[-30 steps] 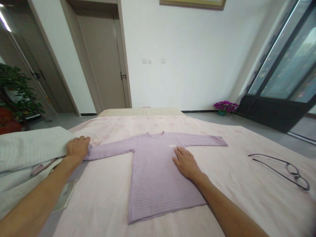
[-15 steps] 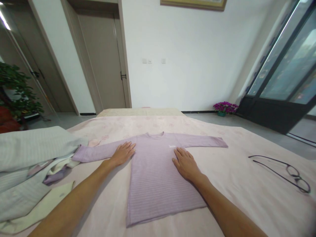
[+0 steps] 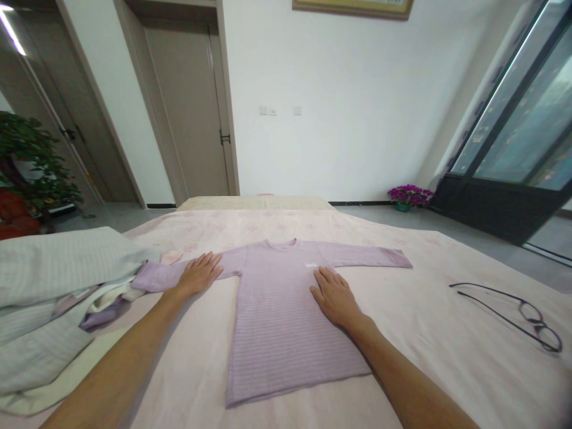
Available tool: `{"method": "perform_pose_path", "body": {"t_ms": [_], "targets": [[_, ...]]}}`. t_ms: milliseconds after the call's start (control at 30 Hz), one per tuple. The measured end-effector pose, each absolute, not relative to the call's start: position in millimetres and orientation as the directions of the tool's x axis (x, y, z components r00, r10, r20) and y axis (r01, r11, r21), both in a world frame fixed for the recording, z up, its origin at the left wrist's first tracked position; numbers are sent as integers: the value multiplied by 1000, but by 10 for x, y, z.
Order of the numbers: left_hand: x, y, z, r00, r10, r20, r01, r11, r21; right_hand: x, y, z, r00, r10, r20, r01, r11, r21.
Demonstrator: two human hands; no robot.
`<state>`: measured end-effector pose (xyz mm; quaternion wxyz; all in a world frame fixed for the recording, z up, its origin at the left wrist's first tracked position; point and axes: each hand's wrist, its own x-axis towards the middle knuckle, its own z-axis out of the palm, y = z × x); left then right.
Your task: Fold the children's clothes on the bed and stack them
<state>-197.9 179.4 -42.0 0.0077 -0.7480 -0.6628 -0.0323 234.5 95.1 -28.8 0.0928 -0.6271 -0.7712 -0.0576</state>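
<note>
A lilac striped long-sleeved shirt (image 3: 277, 322) lies spread flat, neck away from me, both sleeves stretched out sideways. My left hand (image 3: 199, 274) rests flat on the left sleeve, about midway along it, fingers extended. On the right side of the chest, just below a small white print (image 3: 311, 264), my right hand (image 3: 336, 297) lies flat with its fingers out. The left cuff touches a heap of folded clothes (image 3: 67, 262). Neither hand grips the fabric. My right forearm covers the lower right edge of the shirt.
Under everything is a pale pink bedsheet (image 3: 415, 333). Black-framed glasses (image 3: 531, 319) lie on it at the right. A leafy plant (image 3: 31, 161) stands at the far left, and a pot of purple flowers (image 3: 409, 195) sits on the floor by the glass door.
My left hand has slid left along the sleeve, from near the armpit towards the cuff. My right hand has stayed on the chest.
</note>
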Motion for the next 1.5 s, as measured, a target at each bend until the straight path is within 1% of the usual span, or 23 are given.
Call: {"method": "perform_pose_path", "body": {"t_ms": [167, 300, 433, 467, 533, 600, 667, 700, 733, 800, 900, 1000, 1133, 1300, 1367, 1433, 1500], "targets": [[-2409, 1792, -452, -9, 998, 70, 1000, 9, 7, 2356, 961, -307, -191, 957, 217, 978, 204, -34], [-2569, 1715, -412, -65, 990, 126, 998, 64, 12, 2354, 960, -312, -200, 953, 225, 977, 213, -32], [-2379, 1602, -367, -55, 957, 285, 998, 62, -14, 2350, 954, -320, -196, 952, 236, 978, 207, -24], [-2273, 1559, -345, -16, 945, 326, 1000, 23, -17, 2349, 953, -322, -195, 951, 239, 978, 207, -22], [-1998, 1434, -275, 110, 921, 374, 992, -126, 19, 2349, 952, -326, -194, 951, 239, 979, 204, -19], [-1662, 1249, -173, 258, 886, 386, 934, -331, 133, 2349, 952, -328, -193, 953, 236, 979, 203, -19], [-1308, 1025, -72, 325, 873, 364, 861, -433, 268, 2348, 951, -327, -192, 953, 234, 979, 203, -24], [-1143, 913, -38, 361, 864, 350, 828, -469, 306, 2347, 950, -325, -190, 954, 232, 979, 202, -29], [-994, 810, -20, 408, 852, 328, 803, -506, 315, 2346, 947, -322, -189, 955, 229, 979, 202, -36], [-765, 652, -41, 496, 829, 257, 777, -556, 295, 2343, 937, -308, -184, 958, 218, 978, 200, -52], [-609, 553, -170, 566, 810, 150, 786, -586, 197, 2342, 917, -272, -185, 964, 194, 976, 202, -75], [-610, 560, -277, 541, 835, 96, 829, -550, 106, 2361, 904, -227, -189, 966, 175, 973, 208, -97], [-677, 554, -275, 444, 895, 54, 894, -446, 47, 2439, 913, -181, -188, 971, 145, 970, 207, -128], [-631, 458, -176, 366, 930, 34, 931, -364, -36, 2549, 923, -177, -190, 973, 133, 966, 209, -155], [-546, 399, -136, 335, 940, 62, 941, -331, -72, 2564, 918, -184, -187, 973, 138, 965, 208, -160], [-441, 330, -113, 361, 924, 127, 932, -354, -80, 2562, 909, -189, -184, 973, 142, 965, 206, -160], [-343, 260, -119, 438, 880, 184, 898, -438, -38, 2551, 901, -189, -181, 973, 142, 967, 202, -156]]}}
